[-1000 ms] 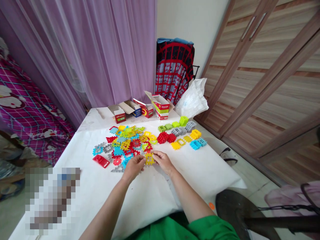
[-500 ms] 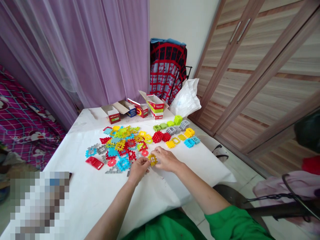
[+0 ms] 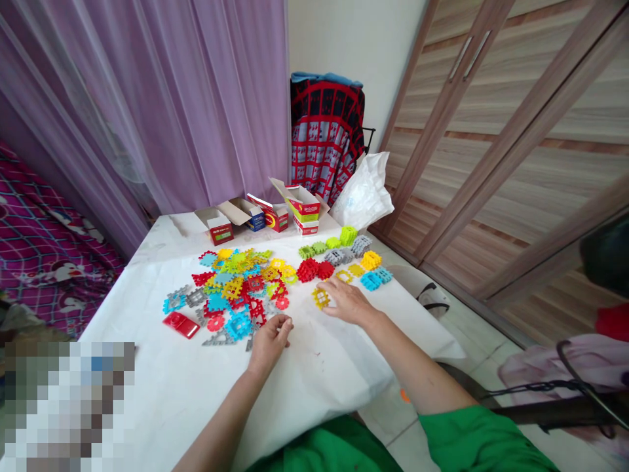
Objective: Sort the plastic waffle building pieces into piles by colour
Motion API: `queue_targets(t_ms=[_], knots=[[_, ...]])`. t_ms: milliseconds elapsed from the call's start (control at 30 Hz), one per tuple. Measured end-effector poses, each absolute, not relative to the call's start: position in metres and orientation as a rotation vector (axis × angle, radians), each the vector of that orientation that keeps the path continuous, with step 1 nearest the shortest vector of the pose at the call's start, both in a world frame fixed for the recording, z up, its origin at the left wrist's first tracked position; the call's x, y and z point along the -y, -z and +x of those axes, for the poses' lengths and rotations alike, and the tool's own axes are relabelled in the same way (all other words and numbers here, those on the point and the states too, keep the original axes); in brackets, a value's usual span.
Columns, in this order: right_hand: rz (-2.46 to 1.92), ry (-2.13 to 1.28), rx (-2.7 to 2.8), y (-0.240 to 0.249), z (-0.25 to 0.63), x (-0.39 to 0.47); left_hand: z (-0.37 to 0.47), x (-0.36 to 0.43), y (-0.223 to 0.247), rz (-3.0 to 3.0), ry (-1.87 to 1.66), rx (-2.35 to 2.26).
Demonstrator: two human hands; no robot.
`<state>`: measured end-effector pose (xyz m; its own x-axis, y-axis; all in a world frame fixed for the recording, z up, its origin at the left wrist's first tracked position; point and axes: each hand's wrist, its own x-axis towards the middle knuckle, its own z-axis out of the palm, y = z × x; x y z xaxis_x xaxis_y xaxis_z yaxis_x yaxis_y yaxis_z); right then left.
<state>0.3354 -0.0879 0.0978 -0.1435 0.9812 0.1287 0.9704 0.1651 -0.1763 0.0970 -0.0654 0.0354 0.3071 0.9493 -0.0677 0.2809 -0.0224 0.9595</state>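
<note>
My right hand [image 3: 350,303] grips a yellow notched plastic building piece [image 3: 321,299], square with openings in its middle. Close to the mixed pile, my left hand [image 3: 269,342] is closed, thumb against curled fingers, with nothing visible in it. Left of it lies a heap of interlocking pieces, among them a blue square piece [image 3: 238,324] and a grey triangular piece [image 3: 219,338]. Beyond my right hand, pieces are grouped by colour: red pieces [image 3: 308,270], yellow pieces [image 3: 371,260], blue pieces [image 3: 370,281], grey pieces [image 3: 361,246] and green pieces [image 3: 348,235].
Opened small boxes [image 3: 221,231] stand along the far edge of the white-covered table [image 3: 162,373]. A white plastic bag [image 3: 363,193] sits at the far right corner. A red flat object [image 3: 181,324] lies left of the pile. Wooden wardrobe doors [image 3: 491,157] rise on the right.
The yellow piece, earlier between both hands, has moved right and away with my right hand. My left hand has let go of it and stays near the pile.
</note>
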Motion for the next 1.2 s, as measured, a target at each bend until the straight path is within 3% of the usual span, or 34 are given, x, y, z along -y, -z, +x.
queue_targets(t_ms=[267,867,1200], knots=[[-2.331,0.002,2.23,-0.112,0.435,0.044,0.082,0.065,-0.026,1.683,-0.86,-1.217],[-2.278,-0.168,2.305,-0.093,0.438,0.013,0.082,0.067,-0.026,1.656,-0.858,-1.209],[-2.319,-0.041,2.222,-0.111,0.412,0.037,0.082,0.067,-0.024,1.625,-0.878,-1.194]])
